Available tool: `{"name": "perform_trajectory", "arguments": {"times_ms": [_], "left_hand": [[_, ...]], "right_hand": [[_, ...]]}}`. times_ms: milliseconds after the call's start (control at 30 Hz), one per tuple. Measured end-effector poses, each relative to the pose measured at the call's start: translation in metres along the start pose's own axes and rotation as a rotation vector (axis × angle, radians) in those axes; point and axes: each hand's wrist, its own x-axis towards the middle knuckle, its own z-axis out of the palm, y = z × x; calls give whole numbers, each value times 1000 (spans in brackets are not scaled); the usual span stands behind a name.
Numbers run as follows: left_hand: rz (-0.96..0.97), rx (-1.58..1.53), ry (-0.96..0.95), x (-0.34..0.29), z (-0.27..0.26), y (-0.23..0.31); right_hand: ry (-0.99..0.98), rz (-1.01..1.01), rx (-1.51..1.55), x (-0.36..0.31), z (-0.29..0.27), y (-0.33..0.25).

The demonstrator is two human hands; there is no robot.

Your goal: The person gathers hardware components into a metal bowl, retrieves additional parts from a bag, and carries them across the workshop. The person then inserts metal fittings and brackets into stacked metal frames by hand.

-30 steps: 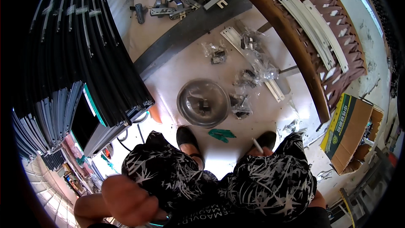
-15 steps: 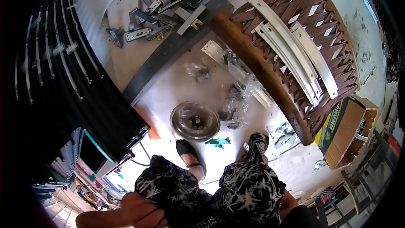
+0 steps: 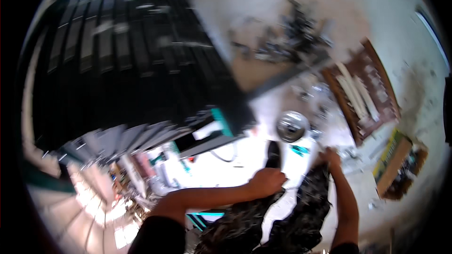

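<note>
The picture is smeared by motion. My left hand is closed at the knee of the black-and-white patterned trousers and seems to grip the cloth of the left leg. At the other knee my right hand has its fingers curled on the cloth of the right leg. Both arms are bare below black sleeves. Beyond my knees a round metal bowl stands on the floor. A green scrap lies just this side of it.
A stack of long black profiles fills the left. Metal brackets lie heaped at the back, beyond a dark grey bar. Pale metal strips rest on a brown woven seat. An open cardboard box stands at right.
The view has swung left and backed away, so more of the black profiles shows. Both hands have come forward from beside my thighs to my knees.
</note>
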Motion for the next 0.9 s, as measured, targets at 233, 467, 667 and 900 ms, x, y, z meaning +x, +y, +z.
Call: {"name": "perform_trajectory", "arguments": {"times_ms": [233, 467, 667, 900], "left_hand": [[-295, 94, -167, -58, 56, 52], [-805, -1121, 441, -115, -52, 144], [-526, -2212, 469, -154, -169, 126], [-341, -2202, 541, -178, -233, 83]], "right_hand": [[496, -503, 351, -191, -89, -40], [126, -510, 797, -342, -128, -141], [-50, -388, 1097, -379, -136, -208], [145, -510, 956, -392, -138, -290]]}}
